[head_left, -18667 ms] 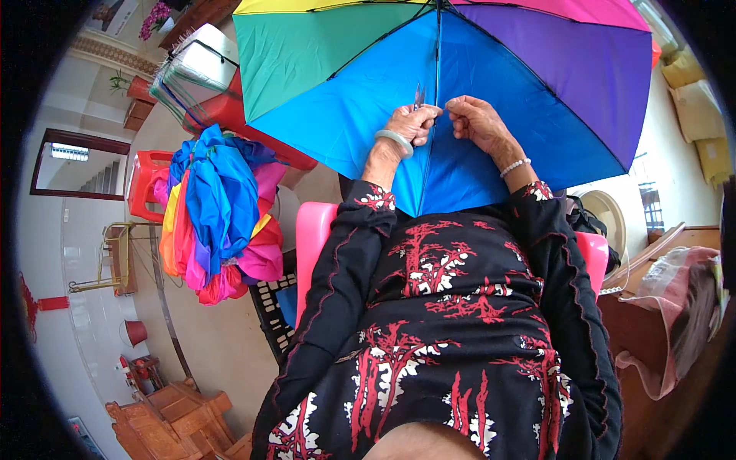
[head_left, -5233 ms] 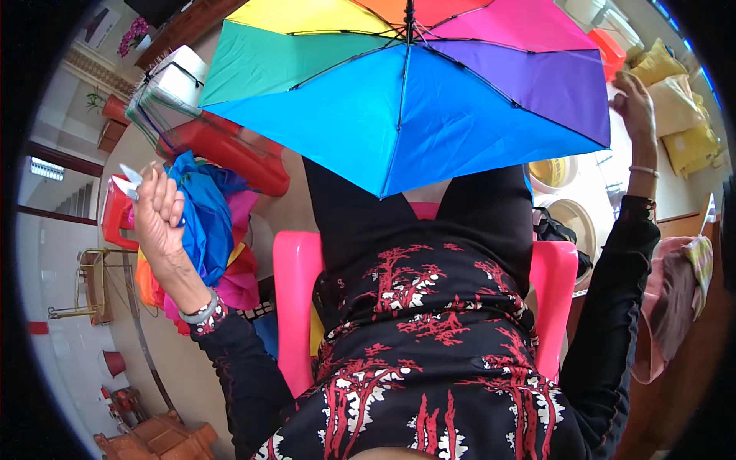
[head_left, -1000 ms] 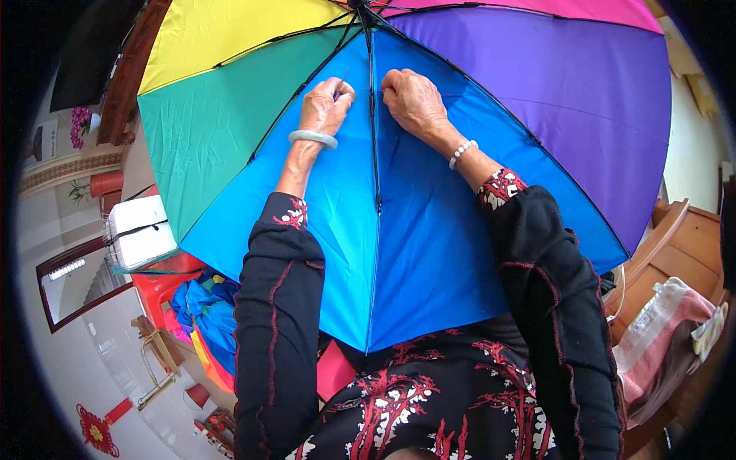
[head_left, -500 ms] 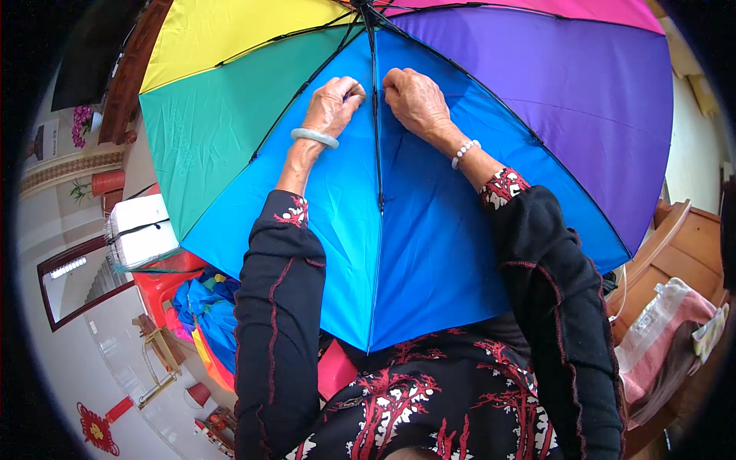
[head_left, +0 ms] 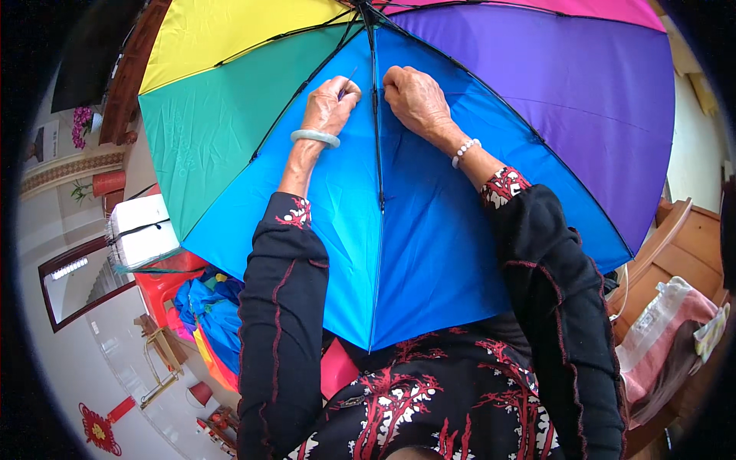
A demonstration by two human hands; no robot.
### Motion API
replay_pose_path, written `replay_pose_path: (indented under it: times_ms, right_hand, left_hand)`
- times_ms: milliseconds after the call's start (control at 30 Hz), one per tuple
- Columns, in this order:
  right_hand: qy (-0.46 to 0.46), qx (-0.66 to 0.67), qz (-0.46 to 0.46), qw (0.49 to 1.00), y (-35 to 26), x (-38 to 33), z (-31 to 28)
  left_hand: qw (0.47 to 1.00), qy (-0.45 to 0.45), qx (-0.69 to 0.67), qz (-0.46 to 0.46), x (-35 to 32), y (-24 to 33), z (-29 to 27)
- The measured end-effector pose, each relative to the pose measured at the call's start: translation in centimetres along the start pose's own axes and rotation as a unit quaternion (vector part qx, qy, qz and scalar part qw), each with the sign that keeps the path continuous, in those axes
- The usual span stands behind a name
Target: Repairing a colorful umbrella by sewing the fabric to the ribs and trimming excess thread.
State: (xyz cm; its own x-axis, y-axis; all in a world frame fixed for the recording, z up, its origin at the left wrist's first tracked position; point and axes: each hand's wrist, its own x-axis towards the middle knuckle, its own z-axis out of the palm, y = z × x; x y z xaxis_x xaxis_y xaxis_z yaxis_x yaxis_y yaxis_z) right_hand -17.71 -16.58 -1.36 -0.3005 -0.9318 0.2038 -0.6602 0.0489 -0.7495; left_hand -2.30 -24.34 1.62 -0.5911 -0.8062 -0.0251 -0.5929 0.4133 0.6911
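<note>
An open umbrella of yellow, green, blue, purple and pink fabric panels point(head_left: 418, 172) spread out in front of the person, its ribbed underside showing and the near corner of its blue panel reaching the black patterned top point(head_left: 402, 383). A thin black metal rib point(head_left: 376, 146) ran down the middle of that panel, between the two hands.

The left hand point(head_left: 330, 107), below which sat a pale round bangle point(head_left: 315, 138), was just left of the rib; its fingers were curled closed around a slim dark pointed tool point(head_left: 353, 73), mostly hidden. The right hand point(head_left: 418, 100), with a white bead bracelet point(head_left: 464, 152) at the wrist, was just right of the rib, fingers bent inward; whether they gripped anything could not be told.

Left of the umbrella lay a bundle of multicoloured fabric point(head_left: 208, 307), near a white block with a black strap point(head_left: 142, 230).
</note>
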Motion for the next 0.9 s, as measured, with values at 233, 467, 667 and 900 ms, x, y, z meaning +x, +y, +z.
replay_pose_path:
  times_ms: [233,467,667,900]
  right_hand:
    - [0.003,0.002,-0.013,1.0,0.2,0.0,-0.3]
    - [-0.008,0.039,-0.042,0.998,-0.5,0.5,0.5]
    - [-0.009,0.003,-0.07,0.998,1.2,1.1,-0.3]
    - [-0.009,0.03,-0.111,0.993,0.3,0.4,-1.3]
  left_hand:
    - [1.0,-0.01,0.003,0.016,0.3,0.6,0.3]
    - [0.99,0.071,0.085,0.094,1.0,-0.4,1.6]
    - [0.985,0.171,0.028,-0.017,1.4,1.4,4.4]
    - [0.976,0.171,-0.089,-0.097,-0.1,2.7,6.5]
